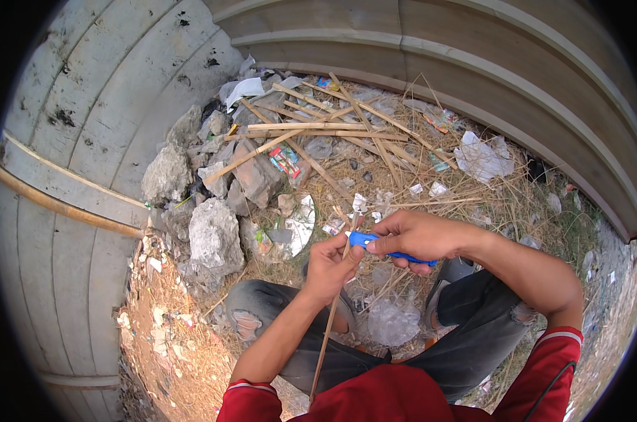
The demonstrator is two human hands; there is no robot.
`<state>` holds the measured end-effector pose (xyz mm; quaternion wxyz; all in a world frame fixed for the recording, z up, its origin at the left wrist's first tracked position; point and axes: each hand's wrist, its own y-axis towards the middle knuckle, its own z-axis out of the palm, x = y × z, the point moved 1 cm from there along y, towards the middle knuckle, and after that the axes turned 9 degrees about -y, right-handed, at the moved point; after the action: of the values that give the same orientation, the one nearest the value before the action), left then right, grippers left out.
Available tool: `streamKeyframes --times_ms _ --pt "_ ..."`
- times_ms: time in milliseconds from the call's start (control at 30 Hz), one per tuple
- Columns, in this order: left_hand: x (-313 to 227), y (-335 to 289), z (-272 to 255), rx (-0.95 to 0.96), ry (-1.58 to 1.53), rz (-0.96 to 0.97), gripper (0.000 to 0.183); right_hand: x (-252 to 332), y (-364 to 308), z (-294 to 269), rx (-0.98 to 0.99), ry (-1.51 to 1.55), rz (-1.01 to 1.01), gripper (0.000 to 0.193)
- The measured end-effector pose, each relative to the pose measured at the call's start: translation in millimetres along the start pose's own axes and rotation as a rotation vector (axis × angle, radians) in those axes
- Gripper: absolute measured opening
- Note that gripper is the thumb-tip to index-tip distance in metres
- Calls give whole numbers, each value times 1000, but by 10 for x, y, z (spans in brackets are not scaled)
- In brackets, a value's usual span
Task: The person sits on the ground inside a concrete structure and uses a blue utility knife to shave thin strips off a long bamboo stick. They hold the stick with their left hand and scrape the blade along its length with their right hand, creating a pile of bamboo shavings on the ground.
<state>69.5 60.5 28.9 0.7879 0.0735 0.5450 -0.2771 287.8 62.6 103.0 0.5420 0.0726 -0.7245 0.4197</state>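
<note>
In my right hand (425, 235) is a blue utility knife (361, 240), with my fingers wrapped around its handle. Its front end points left and meets the upper part of a thin bamboo strip (323, 349). My left hand (328, 267) grips that strip just below the knife, with thumb and fingers closed around it. The strip slants down from there toward my lap, between my bent knees. How far the blade sticks out is hard to make out.
Several split bamboo strips (301, 129) lie crossed on dry grass ahead. Grey rocks (215, 238) are piled at the left, beside a panelled wall (149, 77). Crumpled white paper (483, 156) lies at the right; a clear plastic bag (392, 320) sits between my feet.
</note>
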Motion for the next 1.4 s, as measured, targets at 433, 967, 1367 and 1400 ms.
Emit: streamKeyframes --times_ms 433,967,1367,1400 --pt "50 19 0 -135 161 73 48 -67 74 142 -224 -66 -7 35" --pt "144 82 12 -349 237 258 34 -365 472 579 -826 -321 -380 21" --pt "52 8 74 -254 117 10 53 78 220 75 -945 -172 -530 29" --pt "-12 9 85 -240 91 -13 53 64 192 2 -934 -278 -578 30"
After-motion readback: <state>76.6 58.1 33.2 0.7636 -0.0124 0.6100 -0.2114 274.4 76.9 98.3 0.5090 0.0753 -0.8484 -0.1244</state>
